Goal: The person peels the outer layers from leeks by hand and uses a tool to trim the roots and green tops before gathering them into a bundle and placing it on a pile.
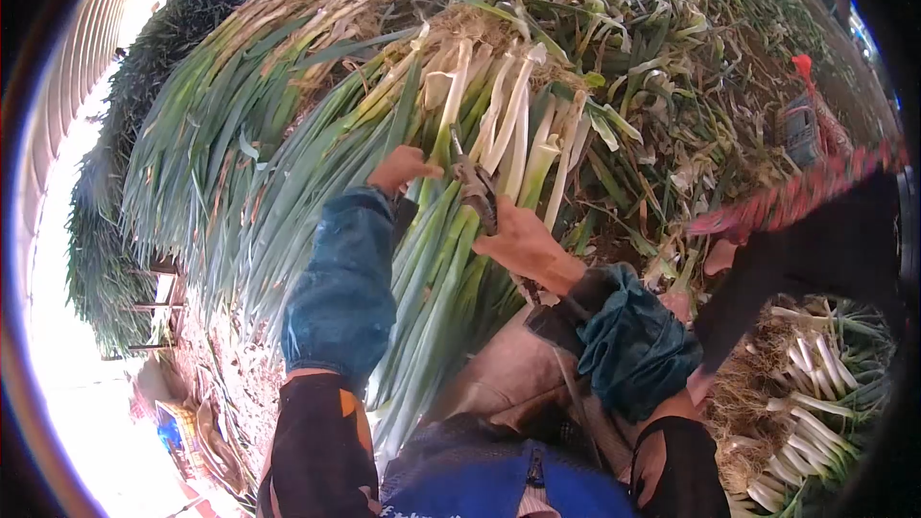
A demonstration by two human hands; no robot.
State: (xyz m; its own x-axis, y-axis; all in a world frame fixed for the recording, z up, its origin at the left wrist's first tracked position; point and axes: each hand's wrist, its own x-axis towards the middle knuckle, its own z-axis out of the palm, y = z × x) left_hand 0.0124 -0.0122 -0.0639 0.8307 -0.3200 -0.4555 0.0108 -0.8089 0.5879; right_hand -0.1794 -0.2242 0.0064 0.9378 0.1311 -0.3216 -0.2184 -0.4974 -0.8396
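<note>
My left hand (403, 170) is closed around a leek (456, 96) whose white shank points away from me. Just to its right, my right hand (528, 247) wraps its fingers around a dark tool (475, 190) with a thin nozzle, which looks like an air blow gun. The nozzle tip lies close against the leek's stalk, and a cord or hose runs back from the tool past my right wrist. Under both hands lies a pile of leeks (422, 269), green leaves toward me and roots at the far end. Several pale, stripped shanks (518, 120) lie beyond the tool.
Another leek bundle (230, 86) lies at the left. Loose peelings and leaves (662, 105) cover the ground at the upper right. A person's dark sleeve (806, 259) reaches in from the right, above several cleaned leeks (806, 422). A red-topped bag (811, 115) stands behind.
</note>
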